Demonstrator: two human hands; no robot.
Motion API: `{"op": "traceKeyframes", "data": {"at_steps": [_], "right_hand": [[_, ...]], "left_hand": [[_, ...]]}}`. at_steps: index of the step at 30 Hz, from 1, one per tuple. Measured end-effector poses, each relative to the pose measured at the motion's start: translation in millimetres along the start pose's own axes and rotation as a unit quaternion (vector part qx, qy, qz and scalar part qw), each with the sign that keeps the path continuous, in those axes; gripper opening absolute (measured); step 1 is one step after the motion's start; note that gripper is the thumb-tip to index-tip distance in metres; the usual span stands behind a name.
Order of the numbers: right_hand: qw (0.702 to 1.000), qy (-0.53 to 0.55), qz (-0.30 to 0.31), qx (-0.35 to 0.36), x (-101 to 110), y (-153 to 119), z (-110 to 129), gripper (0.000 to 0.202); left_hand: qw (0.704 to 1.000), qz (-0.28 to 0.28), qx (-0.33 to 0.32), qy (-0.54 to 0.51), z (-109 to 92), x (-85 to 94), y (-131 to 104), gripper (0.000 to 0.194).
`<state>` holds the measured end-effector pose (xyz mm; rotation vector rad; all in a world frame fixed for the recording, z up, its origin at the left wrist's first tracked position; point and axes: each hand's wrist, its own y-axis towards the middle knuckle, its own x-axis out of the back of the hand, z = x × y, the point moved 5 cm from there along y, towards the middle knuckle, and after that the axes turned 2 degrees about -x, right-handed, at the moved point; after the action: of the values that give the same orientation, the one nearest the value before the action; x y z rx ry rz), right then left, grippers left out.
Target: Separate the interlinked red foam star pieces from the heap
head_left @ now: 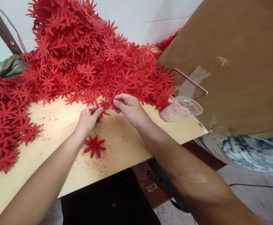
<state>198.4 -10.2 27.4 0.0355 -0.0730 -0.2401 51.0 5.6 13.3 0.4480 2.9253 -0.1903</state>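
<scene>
One loose flower piece (pixel 95 146), red with narrow petals, lies flat near the front edge of the desk (pixel 127 150), amid fine red crumbs. Just beyond it, the left hand (pixel 89 117) is closed, thumb against fingers, gripping the held piece (pixel 105 104), also red and petalled, above the desk surface. The right hand (pixel 127 107) is pinched nearly closed at the opposite side of the held piece; its contact point is partly hidden, but it appears to grip a petal. To the right, a clear plastic cup (pixel 181 109) lies tilted beside a brown panel (pixel 232 62). Behind the hands, a large pile (pixel 84 62) of matching red pieces rises against the white wall (pixel 136 18).
</scene>
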Motion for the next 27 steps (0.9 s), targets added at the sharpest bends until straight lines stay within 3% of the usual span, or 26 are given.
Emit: {"op": "traceKeyframes", "data": {"at_steps": [10, 18, 21, 23, 25, 27], "right_hand": [[0.985, -0.059, 0.141, 0.081, -23, -20, 12, 0.029], [0.989, -0.06, 0.119, 0.068, -23, -12, 11, 0.009], [0.983, -0.129, 0.055, 0.118, 2, 2, 30, 0.004], [0.968, -0.199, -0.039, 0.147, 32, 17, 44, 0.01], [0.933, -0.302, -0.134, 0.143, 62, 30, 51, 0.031], [0.886, -0.407, -0.174, 0.142, 79, 36, 54, 0.054]], "left_hand": [[0.999, 0.019, 0.015, -0.044, 6, 1.7, 0, 0.03], [0.997, 0.057, 0.009, -0.059, 4, -0.8, -3, 0.023], [0.997, 0.051, 0.02, -0.049, 4, -0.3, -3, 0.015], [0.997, 0.028, 0.024, -0.064, 2, 2.7, -3, 0.014], [0.996, 0.009, 0.026, -0.086, 1, 5.6, -3, 0.012], [0.994, 0.003, 0.029, -0.101, 0, 6.9, -2, 0.011]]}}
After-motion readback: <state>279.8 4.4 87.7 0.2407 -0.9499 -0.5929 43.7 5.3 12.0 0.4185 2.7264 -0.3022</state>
